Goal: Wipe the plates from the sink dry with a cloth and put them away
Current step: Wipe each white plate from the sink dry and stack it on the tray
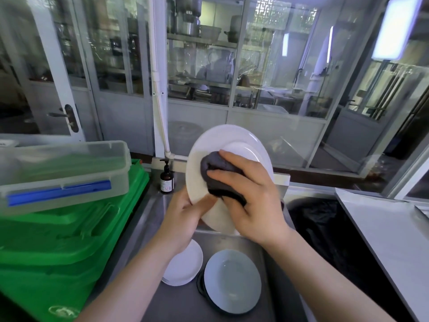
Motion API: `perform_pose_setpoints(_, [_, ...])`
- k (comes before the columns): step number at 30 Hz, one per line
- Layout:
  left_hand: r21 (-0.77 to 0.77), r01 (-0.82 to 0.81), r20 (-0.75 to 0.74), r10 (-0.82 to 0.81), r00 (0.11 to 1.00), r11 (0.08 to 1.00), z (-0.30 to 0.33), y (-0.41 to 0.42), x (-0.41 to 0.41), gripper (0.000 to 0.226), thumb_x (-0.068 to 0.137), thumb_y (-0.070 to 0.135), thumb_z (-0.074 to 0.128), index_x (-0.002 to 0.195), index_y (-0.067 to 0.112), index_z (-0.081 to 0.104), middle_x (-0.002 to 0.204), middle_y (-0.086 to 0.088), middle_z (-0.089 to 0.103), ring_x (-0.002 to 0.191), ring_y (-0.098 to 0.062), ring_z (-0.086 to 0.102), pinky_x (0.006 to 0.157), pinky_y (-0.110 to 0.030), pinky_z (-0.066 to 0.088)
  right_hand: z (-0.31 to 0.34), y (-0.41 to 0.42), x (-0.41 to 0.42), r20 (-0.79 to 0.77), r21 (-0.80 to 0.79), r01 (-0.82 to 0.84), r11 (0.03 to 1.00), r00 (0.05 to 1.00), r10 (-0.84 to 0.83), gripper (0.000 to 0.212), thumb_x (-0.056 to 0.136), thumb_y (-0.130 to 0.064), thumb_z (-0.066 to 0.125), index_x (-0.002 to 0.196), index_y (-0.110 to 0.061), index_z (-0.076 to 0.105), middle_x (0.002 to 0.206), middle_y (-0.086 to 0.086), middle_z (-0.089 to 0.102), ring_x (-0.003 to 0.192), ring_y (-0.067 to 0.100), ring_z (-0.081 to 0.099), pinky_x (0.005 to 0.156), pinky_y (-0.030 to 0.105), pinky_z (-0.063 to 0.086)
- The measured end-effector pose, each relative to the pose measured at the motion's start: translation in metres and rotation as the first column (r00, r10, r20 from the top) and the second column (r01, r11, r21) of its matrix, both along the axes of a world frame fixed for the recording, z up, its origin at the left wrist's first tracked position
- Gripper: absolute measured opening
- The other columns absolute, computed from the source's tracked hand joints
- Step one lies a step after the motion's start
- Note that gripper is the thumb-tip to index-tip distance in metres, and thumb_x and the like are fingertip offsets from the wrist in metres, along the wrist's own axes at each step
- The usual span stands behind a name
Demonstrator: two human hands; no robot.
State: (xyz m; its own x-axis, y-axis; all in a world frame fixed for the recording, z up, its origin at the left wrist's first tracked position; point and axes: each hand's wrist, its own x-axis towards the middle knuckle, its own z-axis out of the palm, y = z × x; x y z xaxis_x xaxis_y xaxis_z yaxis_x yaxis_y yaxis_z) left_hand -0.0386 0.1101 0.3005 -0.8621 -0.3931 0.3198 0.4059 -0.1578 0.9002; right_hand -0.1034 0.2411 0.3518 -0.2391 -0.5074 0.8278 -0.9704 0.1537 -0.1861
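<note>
Right hand [253,201]: raised over the sink, back of hand toward the camera, fingers curled round a bunched dark grey cloth [220,177] and pressing it against the face of a large white plate [216,145]. Forearm bare, entering from the lower right.

Left hand [183,214]: grasping the same plate at its lower left rim, thumb on the near face; the remaining fingers are hidden behind the plate. Forearm bare, entering from the lower left.

Large white plate: held tilted nearly upright above the steel sink [274,270], clear of the basin.

Sink contents: a small white plate [185,266] lies flat at the left, partly covered by the left forearm. Just beside it on the right, a pale blue-white bowl [232,281] sits on a dark dish of which only the rim shows.

Surroundings, left: stacked green plastic crates [58,247] beside the sink, carrying a clear plastic lidded box [69,163] with a blue clip. A brown pump bottle [167,180] stands at the sink's back left corner.

Surroundings, right: a bin lined with a black bag [325,224], then a grey worktop [390,233].

Room: glazed partitions with pale frames run behind the sink; a white pipe [157,89] rises between panes. Metal pots on shelves show through the glass, blurred. A door handle [67,116] is visible at left.
</note>
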Motion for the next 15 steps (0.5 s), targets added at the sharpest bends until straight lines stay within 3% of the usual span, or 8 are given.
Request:
perform_pose_setpoints(3, [-0.047, -0.006, -0.02, 0.005, 1.0, 0.999, -0.002, -0.001, 0.002, 0.019, 0.072, 0.019, 0.067, 0.089, 0.026, 0.074, 0.082, 0.001, 0.073, 0.078, -0.014, 0.068, 0.062, -0.027, 0.052, 0.008, -0.004, 0.006, -0.143, 0.092, -0.014, 0.996, 0.989, 0.027, 0.044, 0.073, -0.002, 0.047, 0.105, -0.012, 0.074, 0.131, 0.012, 0.057, 0.106, 0.037, 0.057, 0.098, 0.039, 0.044])
perform_pose_setpoints(7, [-0.197, -0.157, 0.047, 0.169, 0.984, 0.968, -0.003, 0.009, 0.002, 0.029, 0.07, 0.002, 0.047, 0.068, 0.025, 0.066, 0.058, 0.017, 0.064, 0.057, 0.008, 0.055, 0.049, -0.011, 0.041, 0.023, -0.023, 0.015, -0.21, 0.247, -0.013, 0.969, 0.976, 0.066, 0.041, 0.071, -0.006, 0.053, 0.104, -0.017, 0.075, 0.131, 0.009, 0.059, 0.103, 0.039, 0.057, 0.088, 0.044, 0.047])
perform_pose_setpoints(9, [-0.215, -0.141, 0.021, 0.149, 0.989, 0.966, 0.001, 0.009, 0.003, 0.026, 0.07, 0.005, 0.05, 0.064, 0.024, 0.067, 0.056, 0.017, 0.063, 0.055, 0.009, 0.054, 0.047, -0.009, 0.039, 0.034, -0.034, 0.016, -0.152, 0.261, 0.013, 0.965, 0.988, 0.027, 0.045, 0.068, -0.008, 0.056, 0.107, -0.018, 0.074, 0.132, 0.009, 0.058, 0.104, 0.039, 0.055, 0.087, 0.047, 0.047])
perform_pose_setpoints(11, [-0.168, -0.056, 0.029, 0.061, 0.998, 0.984, 0.005, 0.004, 0.004, 0.016, 0.075, 0.015, 0.06, 0.071, 0.025, 0.072, 0.067, 0.009, 0.07, 0.064, -0.001, 0.062, 0.05, -0.018, 0.047, 0.048, -0.041, 0.008, -0.075, 0.227, 0.045, 0.973, 0.997, -0.029, 0.047, 0.068, -0.01, 0.057, 0.111, -0.018, 0.072, 0.132, 0.01, 0.057, 0.106, 0.04, 0.054, 0.092, 0.047, 0.044])
perform_pose_setpoints(13, [-0.129, -0.018, 0.054, 0.025, 0.998, 0.991, 0.005, -0.002, 0.006, 0.011, 0.076, 0.026, 0.066, 0.082, 0.027, 0.075, 0.081, 0.002, 0.075, 0.076, -0.012, 0.07, 0.053, -0.026, 0.054, 0.061, -0.045, -0.009, 0.039, 0.169, 0.089, 0.982, 0.995, -0.097, 0.043, 0.074, -0.008, 0.059, 0.115, -0.019, 0.07, 0.133, 0.011, 0.055, 0.111, 0.039, 0.051, 0.101, 0.04, 0.039])
perform_pose_setpoints(15, [-0.141, -0.023, 0.055, 0.031, 0.998, 0.99, 0.001, -0.004, 0.008, 0.018, 0.072, 0.036, 0.069, 0.088, 0.033, 0.075, 0.087, 0.002, 0.076, 0.081, -0.012, 0.071, 0.057, -0.029, 0.056, 0.071, -0.043, -0.032, 0.169, 0.12, 0.124, 0.985, 0.975, -0.144, 0.041, 0.079, -0.004, 0.063, 0.116, -0.021, 0.069, 0.134, 0.008, 0.053, 0.119, 0.033, 0.049, 0.106, 0.031, 0.033])
